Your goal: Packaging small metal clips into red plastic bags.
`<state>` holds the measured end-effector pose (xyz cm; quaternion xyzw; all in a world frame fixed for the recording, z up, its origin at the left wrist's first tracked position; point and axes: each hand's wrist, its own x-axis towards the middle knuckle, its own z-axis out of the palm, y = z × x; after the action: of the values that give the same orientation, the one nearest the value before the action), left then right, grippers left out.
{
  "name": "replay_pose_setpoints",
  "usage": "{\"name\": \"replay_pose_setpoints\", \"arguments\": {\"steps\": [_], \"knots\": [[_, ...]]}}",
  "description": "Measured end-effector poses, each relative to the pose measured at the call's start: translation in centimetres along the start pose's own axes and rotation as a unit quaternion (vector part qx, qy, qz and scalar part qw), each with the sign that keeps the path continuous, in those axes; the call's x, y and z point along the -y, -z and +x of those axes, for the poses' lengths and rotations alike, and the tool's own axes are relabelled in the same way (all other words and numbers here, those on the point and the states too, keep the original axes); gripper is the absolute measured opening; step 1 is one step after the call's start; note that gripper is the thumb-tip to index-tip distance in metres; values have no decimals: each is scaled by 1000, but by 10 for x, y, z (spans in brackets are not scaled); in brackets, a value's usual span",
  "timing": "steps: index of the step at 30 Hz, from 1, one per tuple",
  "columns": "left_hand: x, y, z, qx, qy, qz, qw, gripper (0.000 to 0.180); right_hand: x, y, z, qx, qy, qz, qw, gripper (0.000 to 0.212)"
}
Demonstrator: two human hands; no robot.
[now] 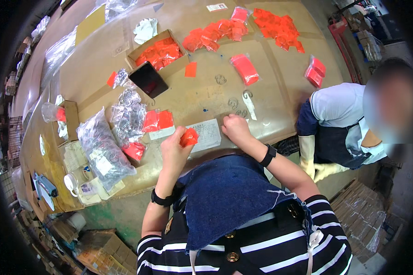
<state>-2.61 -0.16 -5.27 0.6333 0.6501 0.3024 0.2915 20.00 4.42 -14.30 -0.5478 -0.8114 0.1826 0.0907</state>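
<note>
My left hand (pixel 173 149) is closed on a small red plastic bag (pixel 189 137), held over the left edge of a printed paper sheet (pixel 207 134). To the right of that sheet, my right hand (pixel 237 130) is down by the table with its fingers curled together. Whatever it may hold is hidden. Just beyond it lie small metal rings (pixel 233 102), and another cluster of rings (pixel 220 79) sits farther off. A white strip with a ring on it (pixel 249 105) lies to their right. Flat red bags (pixel 158 120) rest left of the sheet.
A cardboard box of red bags (pixel 132 57) has a dark tablet (pixel 148 79) leaning on it. Clear bags of metal parts (pixel 104 149) lie at left. Red packets (pixel 276 28) spread across the far side. A co-worker (pixel 339 107) sits at the right edge.
</note>
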Motion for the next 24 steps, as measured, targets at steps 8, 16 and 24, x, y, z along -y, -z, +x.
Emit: {"name": "replay_pose_setpoints", "arguments": {"steps": [8,16,24], "knots": [[6,2,-6,-7,3,19,1000,26,-5,-1,-5,1,21,-29,999,14],[5,2,-4,-7,-2,11,1000,25,-10,7,-14,-45,5,40,998,13],[-3,4,-3,-20,-31,22,999,23,-14,-5,-5,-29,-5,-27,999,10]]}}
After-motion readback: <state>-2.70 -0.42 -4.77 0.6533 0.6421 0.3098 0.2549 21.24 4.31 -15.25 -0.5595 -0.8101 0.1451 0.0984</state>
